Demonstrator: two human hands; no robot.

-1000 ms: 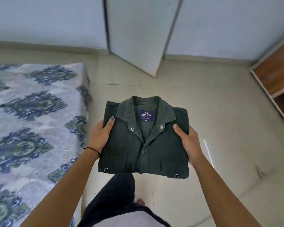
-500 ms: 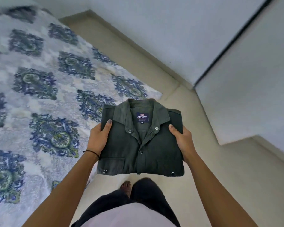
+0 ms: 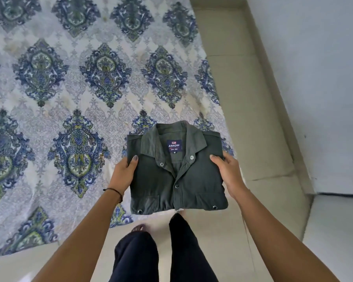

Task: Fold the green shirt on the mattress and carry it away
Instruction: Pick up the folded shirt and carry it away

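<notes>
The green shirt (image 3: 196,180) is folded into a neat rectangle, collar and blue label facing up. I hold it level in the air in front of me. My left hand (image 3: 122,176) grips its left edge, thumb on top. My right hand (image 3: 229,174) grips its right edge the same way. The shirt hangs over the near right corner of the mattress (image 3: 69,88), which has a white cover with blue and green ornaments. The shirt does not touch the mattress.
The mattress lies on a beige tiled floor (image 3: 253,119). A pale wall (image 3: 314,78) runs along the right side. My legs in dark trousers (image 3: 157,257) and a bare foot (image 3: 139,227) stand on the floor by the mattress edge.
The view has swung left, from the floor and white doors to the mattress. The folded shirt stays in both hands in the same grip.
</notes>
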